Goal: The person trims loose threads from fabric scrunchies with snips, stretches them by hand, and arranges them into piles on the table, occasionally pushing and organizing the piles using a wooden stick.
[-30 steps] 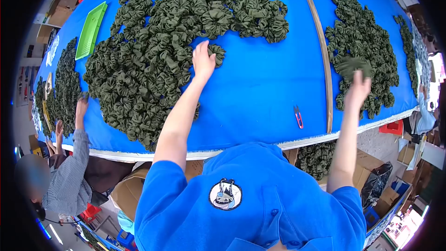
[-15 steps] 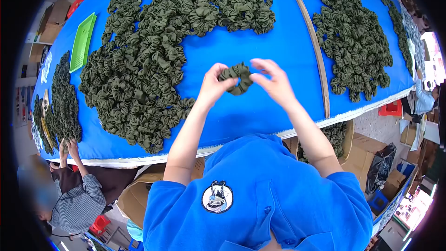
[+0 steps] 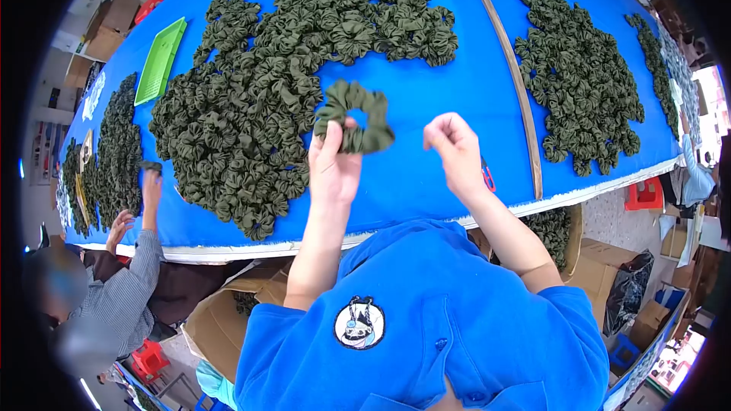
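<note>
A dark green fabric scrunchie (image 3: pixel 375 128) is held up over the blue table by my left hand (image 3: pixel 335 164), thumb in front and its ruffled ring facing me. To the right of it, apart from the scrunchie, my right hand (image 3: pixel 455 151) is closed with thumb and fingertips together. Whatever it may pinch is too small to make out. A large pile of similar scrunchies (image 3: pixel 236 114) spreads just left of and beyond my left hand. Beside my right wrist lies a small red-handled tool (image 3: pixel 488 176), partly hidden.
A wooden strip (image 3: pixel 514 84) lies across the blue table (image 3: pixel 403 198), with another scrunchie pile (image 3: pixel 582 80) to its right. A green basket (image 3: pixel 160 61) is at the left. A co-worker (image 3: pixel 122 289) reaches over the table there. Cardboard boxes (image 3: pixel 598 259) stand below the edge.
My left hand has raised the scrunchie and moved it left, away from my right hand. The right fingers have gone from spread to closed. The co-worker's hands have moved apart.
</note>
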`<action>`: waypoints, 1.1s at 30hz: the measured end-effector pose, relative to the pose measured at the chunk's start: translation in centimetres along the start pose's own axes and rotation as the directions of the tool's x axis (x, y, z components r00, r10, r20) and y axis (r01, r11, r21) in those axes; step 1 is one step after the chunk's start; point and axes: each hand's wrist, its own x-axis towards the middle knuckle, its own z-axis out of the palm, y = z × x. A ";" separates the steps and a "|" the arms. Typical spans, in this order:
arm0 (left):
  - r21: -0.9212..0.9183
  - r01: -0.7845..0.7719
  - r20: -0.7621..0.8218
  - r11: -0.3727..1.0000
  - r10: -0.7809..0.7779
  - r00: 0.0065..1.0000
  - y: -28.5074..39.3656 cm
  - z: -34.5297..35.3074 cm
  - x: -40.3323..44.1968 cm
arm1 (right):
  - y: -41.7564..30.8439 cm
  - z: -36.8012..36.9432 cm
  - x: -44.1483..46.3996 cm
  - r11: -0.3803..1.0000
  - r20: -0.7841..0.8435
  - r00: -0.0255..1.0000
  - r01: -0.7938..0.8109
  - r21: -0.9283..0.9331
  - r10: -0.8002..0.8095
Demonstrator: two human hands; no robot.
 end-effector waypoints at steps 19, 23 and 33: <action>0.059 0.177 -0.079 0.982 -0.173 0.982 -9.0 1.1 -3.3 | 3.5 0.5 -3.3 0.738 -0.177 0.971 0.000 0.675 0.161; -0.015 0.264 0.046 0.965 -0.263 0.964 -8.8 -0.3 -3.8 | 2.7 -4.2 -2.9 0.651 -0.096 0.980 -0.040 0.758 0.172; 0.547 0.352 -0.126 0.759 -0.341 0.932 -9.8 1.8 -4.3 | 0.1 -13.7 -2.9 0.980 -0.097 0.991 -0.079 0.181 0.098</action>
